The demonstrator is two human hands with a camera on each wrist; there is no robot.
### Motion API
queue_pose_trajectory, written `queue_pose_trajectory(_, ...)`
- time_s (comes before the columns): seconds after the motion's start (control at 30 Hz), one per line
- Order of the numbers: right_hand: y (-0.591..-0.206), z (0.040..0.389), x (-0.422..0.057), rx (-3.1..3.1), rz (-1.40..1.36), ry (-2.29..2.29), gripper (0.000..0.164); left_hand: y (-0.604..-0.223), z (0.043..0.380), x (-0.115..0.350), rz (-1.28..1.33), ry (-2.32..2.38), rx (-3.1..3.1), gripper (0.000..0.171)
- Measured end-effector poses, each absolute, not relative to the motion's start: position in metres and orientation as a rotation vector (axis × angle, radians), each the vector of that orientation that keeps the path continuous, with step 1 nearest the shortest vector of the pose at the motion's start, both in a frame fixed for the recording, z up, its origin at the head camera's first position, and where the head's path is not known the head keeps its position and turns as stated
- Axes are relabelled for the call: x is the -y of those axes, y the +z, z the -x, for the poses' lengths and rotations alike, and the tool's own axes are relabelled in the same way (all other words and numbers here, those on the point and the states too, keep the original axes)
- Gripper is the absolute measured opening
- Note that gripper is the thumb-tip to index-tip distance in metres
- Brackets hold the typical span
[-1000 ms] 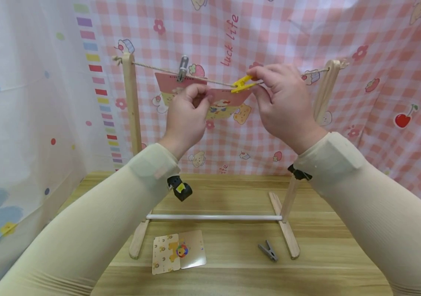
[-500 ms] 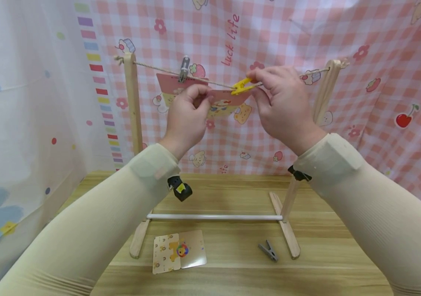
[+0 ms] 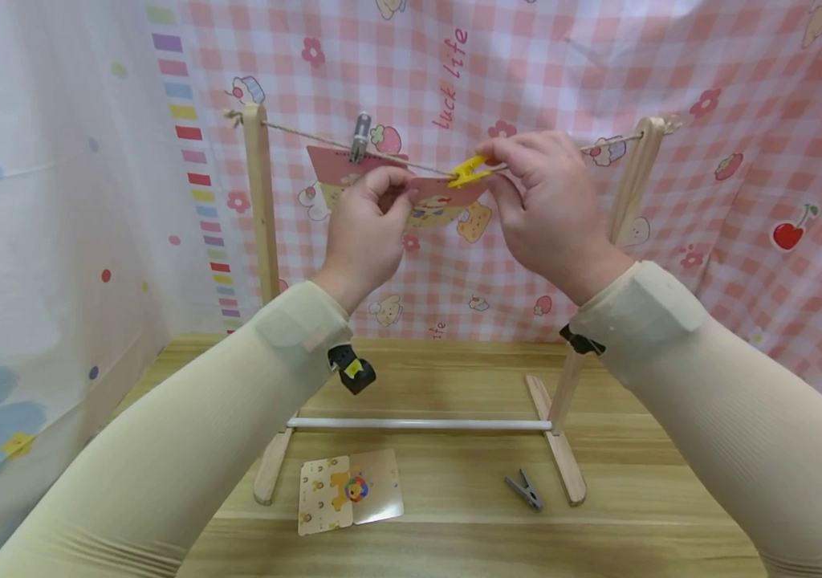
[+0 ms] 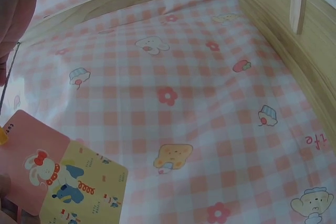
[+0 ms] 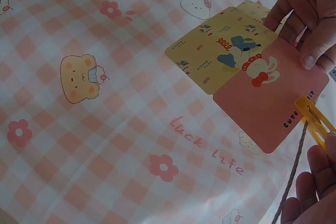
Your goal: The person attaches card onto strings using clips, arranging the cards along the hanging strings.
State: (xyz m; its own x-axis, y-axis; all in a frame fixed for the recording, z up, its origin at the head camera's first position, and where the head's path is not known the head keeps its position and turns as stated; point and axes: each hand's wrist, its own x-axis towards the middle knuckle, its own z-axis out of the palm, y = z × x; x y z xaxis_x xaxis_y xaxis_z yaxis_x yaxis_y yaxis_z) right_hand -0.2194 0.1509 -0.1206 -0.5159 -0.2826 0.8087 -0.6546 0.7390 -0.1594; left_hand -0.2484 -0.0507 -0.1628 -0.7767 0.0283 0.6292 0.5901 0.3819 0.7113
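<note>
**While Raised, Steadied from Both Sides**

While steadying the pink-and-yellow card [image 5: 241, 80] by its upper left corner with the left hand [image 3: 369, 229], pinching the yellow clip [image 3: 467, 172] with the right hand [image 3: 555, 210] at the card's top edge and the rope [image 3: 429, 168], presumably to align all three. Hard to confirm whether biting fully, with the grip covering part of the clip. Located beside a similar card [image 3: 334, 165] under a gray clip [image 3: 360, 136]. Note on the table [image 3: 469, 550] a lion-print card [image 3: 350, 491] and loose clip [image 3: 524, 490], likely placed for easy reach.
</note>
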Motion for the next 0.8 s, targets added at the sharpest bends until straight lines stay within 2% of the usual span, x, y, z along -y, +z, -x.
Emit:
queue_pose_trajectory(0.47, -0.1211, 0.2203, -0.1491, 2.118, -0.735, 0.554, 0.024, -0.1644, 0.2482, 0.0491, 0.532, -1.405, 2.116, 0.018)
queue_pose_trajectory(0.8, -0.1213, 0.2198, -0.1488, 2.127, -0.742, 0.549, 0.031, -0.164, 0.2481, 0.0488, 0.539, -1.395, 2.109, 0.018)
